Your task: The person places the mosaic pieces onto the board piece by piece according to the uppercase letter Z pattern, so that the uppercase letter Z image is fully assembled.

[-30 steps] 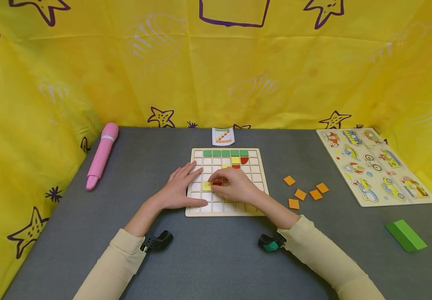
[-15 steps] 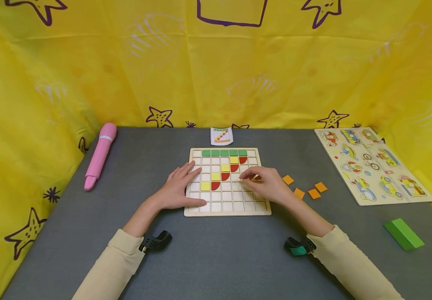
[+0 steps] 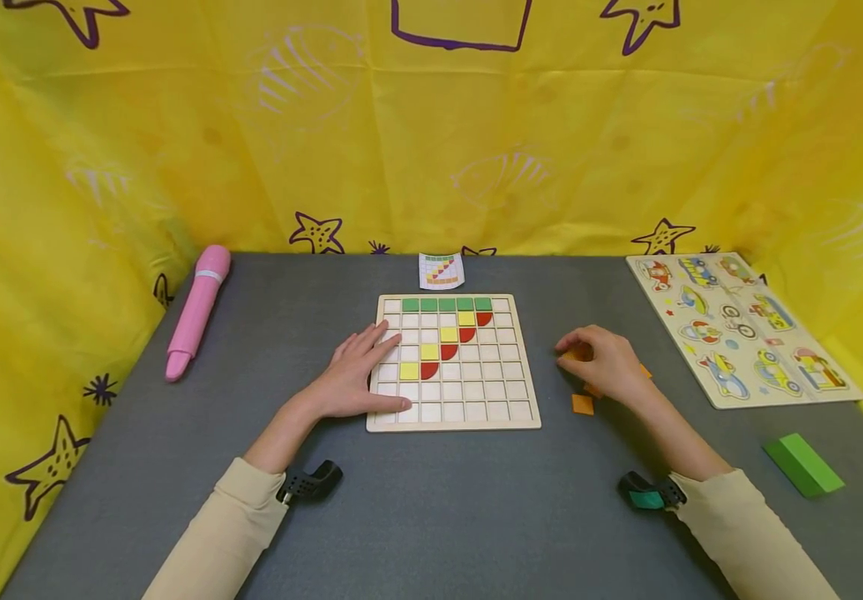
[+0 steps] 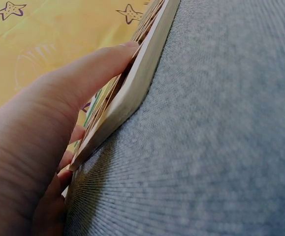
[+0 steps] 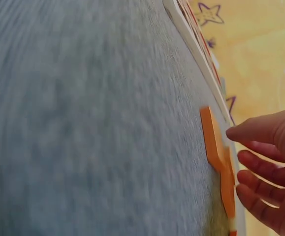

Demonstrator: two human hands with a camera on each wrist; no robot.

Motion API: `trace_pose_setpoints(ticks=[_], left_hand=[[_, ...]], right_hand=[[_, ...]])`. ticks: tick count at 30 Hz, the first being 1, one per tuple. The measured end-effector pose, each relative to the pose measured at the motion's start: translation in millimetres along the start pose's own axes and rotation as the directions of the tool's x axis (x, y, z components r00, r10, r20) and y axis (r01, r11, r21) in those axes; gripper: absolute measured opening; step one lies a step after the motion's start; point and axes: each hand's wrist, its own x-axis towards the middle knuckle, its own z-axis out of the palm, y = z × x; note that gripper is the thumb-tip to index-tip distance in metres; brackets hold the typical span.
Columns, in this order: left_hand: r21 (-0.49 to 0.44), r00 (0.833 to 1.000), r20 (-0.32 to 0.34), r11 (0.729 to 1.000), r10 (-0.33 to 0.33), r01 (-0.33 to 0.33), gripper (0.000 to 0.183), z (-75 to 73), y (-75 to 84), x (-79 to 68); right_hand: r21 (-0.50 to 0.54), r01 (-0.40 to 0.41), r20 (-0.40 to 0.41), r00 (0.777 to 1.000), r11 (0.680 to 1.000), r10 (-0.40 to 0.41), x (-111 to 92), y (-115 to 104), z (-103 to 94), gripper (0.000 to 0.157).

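Observation:
A wooden grid board lies mid-table with a row of green tiles along its top. Yellow square tiles and red quarter-round tiles run diagonally down it to the left. My left hand rests on the board's left edge, fingers spread and thumb over the near corner. Right of the board, my right hand hovers low over loose orange square tiles, partly hiding them. In the right wrist view its thumb tip comes close to an orange tile, with the fingers loosely bent and nothing seen between them.
A small pattern card lies behind the board. At the left is a pink microphone-like toy. A picture puzzle board and a green block are on the right. Yellow cloth encloses the table.
My right hand has moved right, from over the diagonal of red and yellow tiles, off the board to the loose orange tiles. My left hand stays on the board's edge.

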Motion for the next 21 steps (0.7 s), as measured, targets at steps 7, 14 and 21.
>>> trace_pose_setpoints(ticks=[7, 14, 21], left_hand=[[0.008, 1.0, -0.001, 1.0, -0.002, 0.002, 0.103, 0.4, 0.2, -0.1], [0.009, 1.0, 0.001, 1.0, -0.004, 0.004, 0.103, 0.7, 0.1, 0.3], [0.009, 1.0, 0.008, 1.0, -0.008, 0.007, 0.103, 0.0, 0.8, 0.4]], right_hand=[[0.011, -0.011, 0.031, 0.999, 1.0, 0.01, -2.5, 5.1, -4.6, 0.015], [0.102, 0.027, 0.08, 0.996, 0.994, -0.035, 1.0, 2.9, 0.7, 0.029], [0.058, 0.0, 0.098, 0.995, 0.998, -0.006, 0.4, 2.6, -2.2, 0.031]])
